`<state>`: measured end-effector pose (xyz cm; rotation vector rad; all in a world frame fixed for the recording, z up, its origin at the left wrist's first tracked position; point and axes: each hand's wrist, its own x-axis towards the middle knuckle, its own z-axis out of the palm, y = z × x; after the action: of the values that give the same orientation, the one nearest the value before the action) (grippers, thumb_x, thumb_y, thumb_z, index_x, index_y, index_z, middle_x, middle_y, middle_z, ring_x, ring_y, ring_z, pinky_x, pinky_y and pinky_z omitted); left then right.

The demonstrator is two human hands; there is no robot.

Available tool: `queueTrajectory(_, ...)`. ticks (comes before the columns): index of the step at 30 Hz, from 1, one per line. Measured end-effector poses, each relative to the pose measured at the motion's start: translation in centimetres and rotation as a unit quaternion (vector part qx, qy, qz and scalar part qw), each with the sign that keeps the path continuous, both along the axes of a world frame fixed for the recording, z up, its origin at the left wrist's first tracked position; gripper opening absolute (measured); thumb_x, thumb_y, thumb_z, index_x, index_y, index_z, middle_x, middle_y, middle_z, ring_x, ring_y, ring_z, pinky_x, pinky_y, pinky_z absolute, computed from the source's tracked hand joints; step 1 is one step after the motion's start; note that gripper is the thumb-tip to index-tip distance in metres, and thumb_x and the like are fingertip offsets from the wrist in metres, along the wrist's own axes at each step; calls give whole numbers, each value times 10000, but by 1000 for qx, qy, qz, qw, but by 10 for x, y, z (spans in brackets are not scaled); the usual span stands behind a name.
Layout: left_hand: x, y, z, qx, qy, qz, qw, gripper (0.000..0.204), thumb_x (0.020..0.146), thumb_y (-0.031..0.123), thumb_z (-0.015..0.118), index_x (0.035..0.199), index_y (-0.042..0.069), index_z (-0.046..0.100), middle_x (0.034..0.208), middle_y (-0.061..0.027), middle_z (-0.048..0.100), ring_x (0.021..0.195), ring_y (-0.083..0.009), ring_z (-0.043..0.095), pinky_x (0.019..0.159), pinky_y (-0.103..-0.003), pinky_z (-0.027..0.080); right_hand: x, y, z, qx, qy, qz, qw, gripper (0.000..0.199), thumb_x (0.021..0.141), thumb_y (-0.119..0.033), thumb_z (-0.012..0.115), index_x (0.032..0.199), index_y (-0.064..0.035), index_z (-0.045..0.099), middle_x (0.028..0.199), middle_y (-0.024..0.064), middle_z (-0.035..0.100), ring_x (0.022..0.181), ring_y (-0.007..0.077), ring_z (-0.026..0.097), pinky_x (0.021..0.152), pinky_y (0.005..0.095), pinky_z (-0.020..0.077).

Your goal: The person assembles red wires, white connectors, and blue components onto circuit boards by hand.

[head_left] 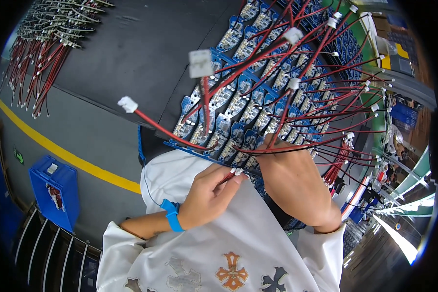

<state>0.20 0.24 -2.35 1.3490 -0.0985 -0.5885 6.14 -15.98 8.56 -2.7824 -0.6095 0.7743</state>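
My left hand (209, 194) is closed in a pinch on red-and-black wires with small white plugs (236, 171) showing at the fingertips. It is just off the near edge of a panel of blue circuit boards (222, 130). My right hand (297, 182) reaches over the panel's near side, its fingers closed and bent down at the boards; what they hold is hidden behind the hand. Red-and-black wires run past those fingers. Many boards have such wires standing up, with white connectors (200, 63) at their free ends. One connector (127, 104) overhangs the table's near edge.
A dark work surface (131, 53) extends to the left and holds a pile of wired boards (53, 34), their leads hanging over the edge. A blue bin (56, 192) stands on the floor at left. A blue wrist strap (172, 214) with a thin cord is on my left wrist.
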Motion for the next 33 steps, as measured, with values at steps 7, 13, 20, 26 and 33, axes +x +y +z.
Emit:
queueTrajectory(7,5,12,15,-75,32,-77,994,161,901,28,525,1030,-33,600,841,-81,518,628,-125,457,552,-259,360,-25,-6,8,85,-184,42,978,245,615,-18,644,856,19,634,878,137,587,696,242,580,569,312,436)
queueTrajectory(13,1,6,23,-145,-28,-146,978,181,913,18,503,1066,-49,572,889,-131,563,685,-222,534,608,-310,423,-73,-1,-8,390,5,-324,862,207,719,11,757,911,15,680,850,140,645,830,261,620,739,340,499)
queueTrajectory(20,-1,-8,29,-140,9,-136,981,203,953,58,454,1046,-54,595,991,-157,626,832,-228,618,763,-322,475,-107,0,-24,562,-111,-424,701,138,872,27,592,997,51,539,967,268,651,1030,383,614,906,526,467)
queueTrajectory(26,-2,-7,31,-139,82,-12,987,263,989,104,408,1042,-52,612,888,-79,625,821,-128,581,755,-258,458,-112,-16,-12,548,-110,-497,664,215,869,5,620,1047,38,505,804,183,670,734,250,664,670,353,533)
queueTrajectory(33,5,-17,35,-190,190,-56,962,124,937,45,552,998,-43,615,820,40,572,651,10,404,543,-170,322,-96,-19,-18,390,-79,-346,850,299,754,19,746,1013,46,601,785,126,678,564,135,631,490,237,484)
